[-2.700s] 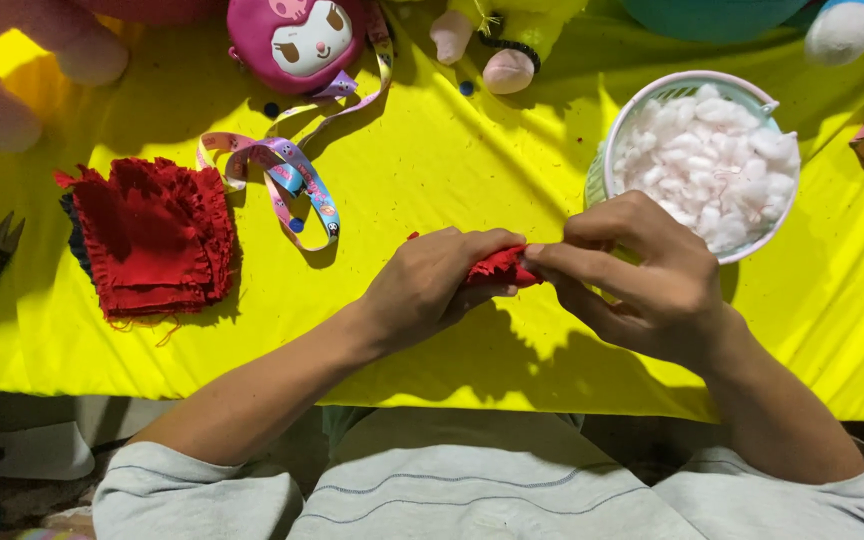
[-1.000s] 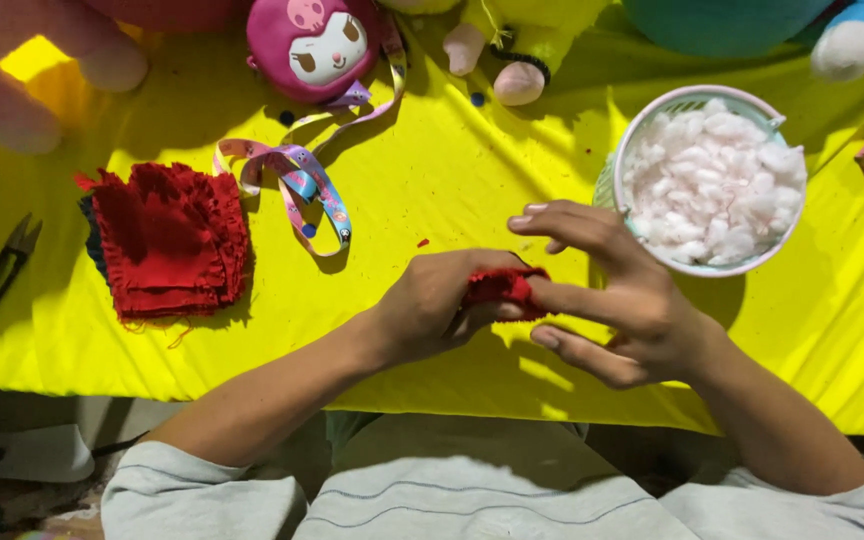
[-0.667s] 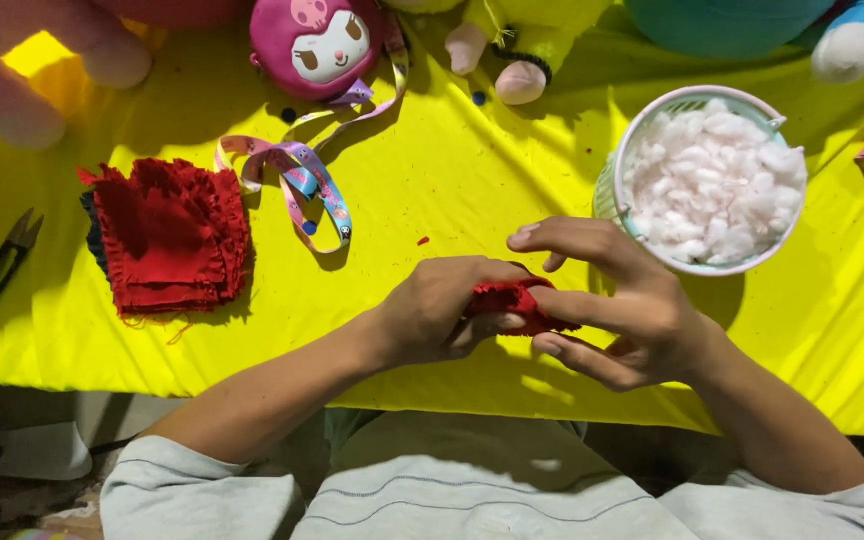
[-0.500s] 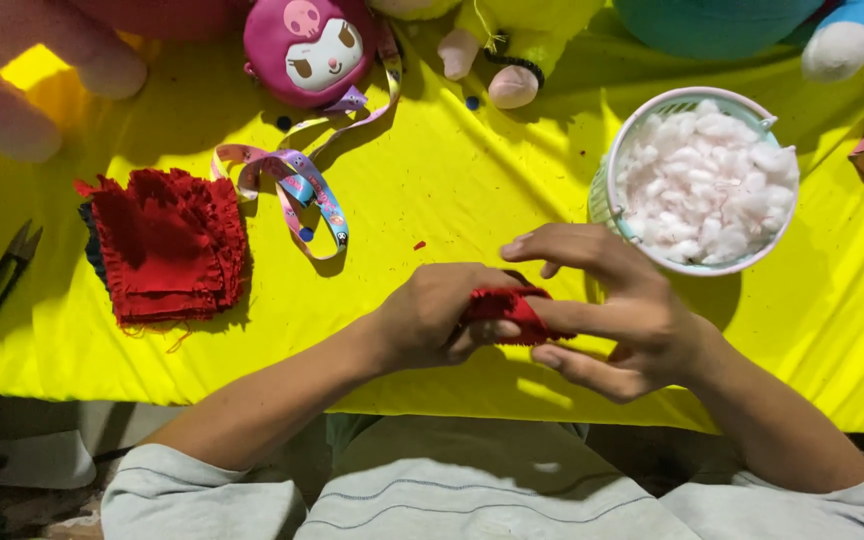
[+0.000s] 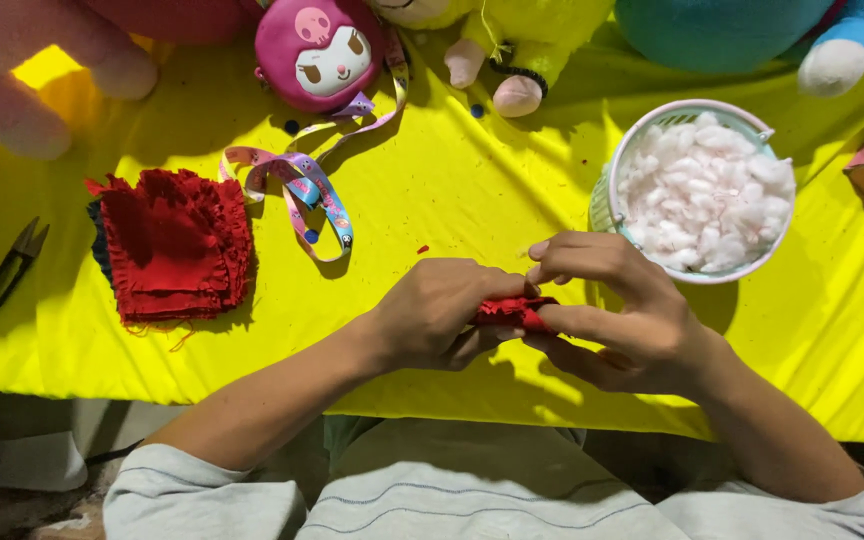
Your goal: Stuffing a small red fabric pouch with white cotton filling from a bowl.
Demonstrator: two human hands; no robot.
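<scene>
Right now 1 small red fabric piece (image 5: 512, 312) sits between both hands, just below the white basket of cotton stuffing (image 5: 697, 190), its long axis running left to right. The left hand (image 5: 442, 312) has fingers curled, pinching its left end; the right hand (image 5: 617, 310) pinches the right end, other fingers spread. Left of the basket lie 1 stack of red fabric squares (image 5: 174, 245) and 1 thread snips (image 5: 12, 265).

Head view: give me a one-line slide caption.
Both hands, left and right, pinch a small red fabric piece over a yellow tablecloth.
</scene>
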